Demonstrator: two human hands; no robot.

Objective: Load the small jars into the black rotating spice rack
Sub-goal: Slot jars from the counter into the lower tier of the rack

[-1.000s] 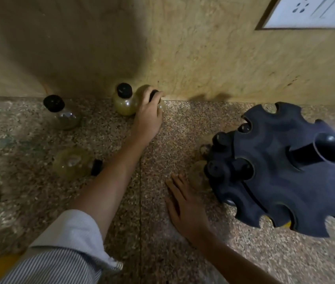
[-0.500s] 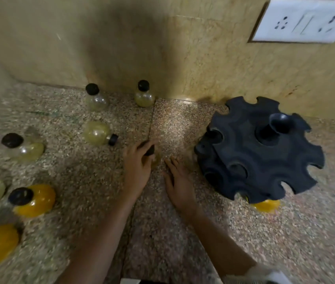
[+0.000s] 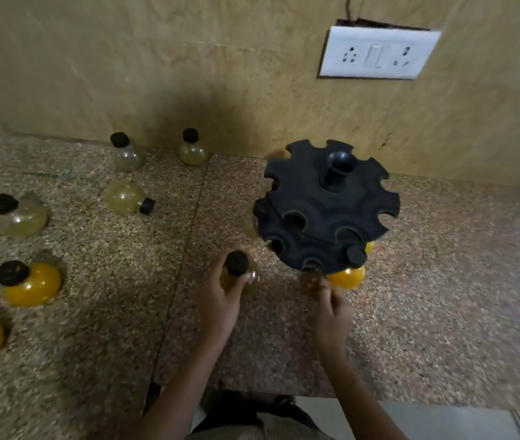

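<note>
Seven jars sit loose on the counter [image 3: 442, 296], all to the left of the rack [image 3: 328, 211] and well apart from it: pale jars [image 3: 126, 198] toward the wall, one of them lying on its side, and yellow jars [image 3: 33, 285] near the left edge. An eighth, the held jar [image 3: 236, 265], is upright in the left hand [image 3: 220, 303], whose fingers wrap its body below the black cap, near the rack's front left.

The rack itself looks sparsely filled. One loaded jar [image 3: 346, 277], yellow, hangs in the lower tier at the front, and a few dark caps show in slots on the left, too blurred to count. The top tier's notches look empty.

The right hand [image 3: 331, 309] reaches up to the rack's lower rim beside the loaded jar. Motion blur hides whether its fingers grip anything, so I cannot tell.

By my reading the loading is in its early part, with the held jar next and seven to follow.
</note>
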